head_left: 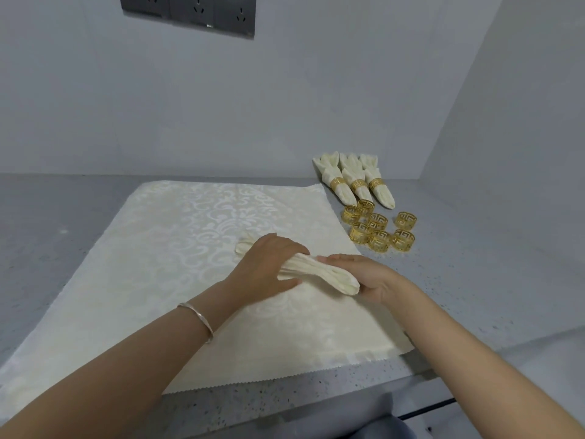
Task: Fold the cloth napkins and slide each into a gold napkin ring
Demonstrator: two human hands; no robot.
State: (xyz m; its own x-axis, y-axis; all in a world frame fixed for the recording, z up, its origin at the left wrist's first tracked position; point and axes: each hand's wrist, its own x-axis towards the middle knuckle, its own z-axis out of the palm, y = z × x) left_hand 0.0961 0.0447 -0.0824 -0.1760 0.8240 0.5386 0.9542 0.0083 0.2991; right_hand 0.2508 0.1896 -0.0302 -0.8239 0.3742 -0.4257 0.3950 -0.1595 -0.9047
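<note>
A cream cloth napkin (319,272), folded into a narrow pleated roll, lies slanted over a large cream damask cloth (177,248) spread on the counter. My left hand (269,267) grips the roll's middle, and its far tip sticks out beyond the hand toward the left. My right hand (364,277) holds the roll's thick near end from below. Several loose gold napkin rings (378,229) stand in a cluster to the right of the cloth. Behind them lie three finished napkins (356,182), each inside a gold ring.
The grey speckled counter (474,248) meets white walls at the back and on the right. A dark socket panel (190,11) is set in the back wall. The counter's front edge runs near the bottom, with a black cable (424,410) below it.
</note>
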